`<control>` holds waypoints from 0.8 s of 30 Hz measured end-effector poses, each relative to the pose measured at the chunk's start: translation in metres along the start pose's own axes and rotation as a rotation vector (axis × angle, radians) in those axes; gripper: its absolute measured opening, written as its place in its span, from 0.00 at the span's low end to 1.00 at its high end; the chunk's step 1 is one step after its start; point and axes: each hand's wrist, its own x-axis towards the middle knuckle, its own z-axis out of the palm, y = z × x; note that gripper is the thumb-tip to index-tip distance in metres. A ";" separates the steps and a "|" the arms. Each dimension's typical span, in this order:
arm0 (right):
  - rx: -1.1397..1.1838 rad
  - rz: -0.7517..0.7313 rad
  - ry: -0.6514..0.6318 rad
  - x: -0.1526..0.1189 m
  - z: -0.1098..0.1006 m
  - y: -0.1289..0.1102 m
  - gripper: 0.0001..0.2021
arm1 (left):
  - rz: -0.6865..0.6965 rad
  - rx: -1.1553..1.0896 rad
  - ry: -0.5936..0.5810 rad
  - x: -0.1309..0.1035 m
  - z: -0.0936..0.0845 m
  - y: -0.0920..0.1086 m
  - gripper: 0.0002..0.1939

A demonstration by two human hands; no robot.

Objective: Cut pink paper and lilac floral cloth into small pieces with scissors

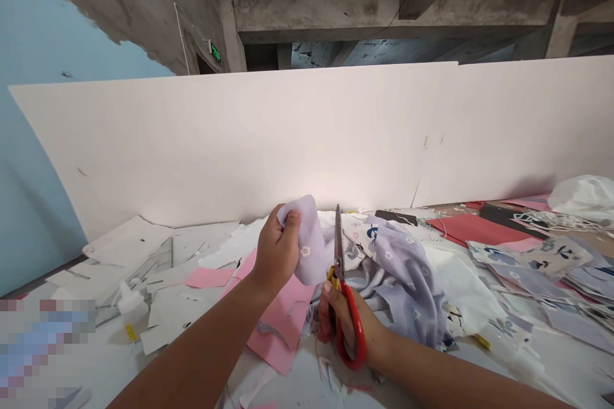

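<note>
My left hand (277, 249) grips a small piece of lilac fabric with white flowers (308, 239), held up above the table. My right hand (350, 327) holds red-handled scissors (344, 294), fingers through the loops, blades pointing up and slightly apart right beside the fabric's right edge. Under the hands lie pink paper sheets (283, 319). A larger heap of lilac and white printed fabric (407, 268) lies just right of the scissors.
A tall white board (307, 140) walls the table's far side. White paper offcuts and a small glue bottle (130, 307) lie at left. Red and black sheets (472, 227), printed fabric pieces (537, 262) and a white bag (582, 198) fill the right.
</note>
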 end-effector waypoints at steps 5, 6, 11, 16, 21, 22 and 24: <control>0.386 0.077 0.086 -0.003 -0.002 -0.001 0.22 | -0.097 0.094 -0.154 0.002 0.003 -0.006 0.14; 0.412 0.073 0.088 -0.003 -0.002 -0.003 0.22 | -0.131 0.110 -0.201 0.001 0.004 -0.008 0.15; 0.438 0.080 0.205 -0.004 -0.003 -0.010 0.19 | -0.265 0.048 -0.450 0.000 0.006 -0.015 0.18; 0.470 0.082 0.170 -0.003 -0.001 -0.011 0.11 | -0.401 -0.073 -0.552 0.004 0.001 -0.021 0.19; 0.483 0.063 0.153 -0.002 0.001 -0.008 0.08 | -0.438 -0.110 -0.509 0.016 -0.009 -0.033 0.21; 0.479 0.069 0.148 -0.002 0.001 -0.007 0.08 | -0.448 -0.111 -0.503 0.019 -0.011 -0.036 0.21; 0.468 0.084 0.148 -0.002 0.000 -0.007 0.07 | -0.480 -0.117 -0.512 0.022 -0.014 -0.039 0.22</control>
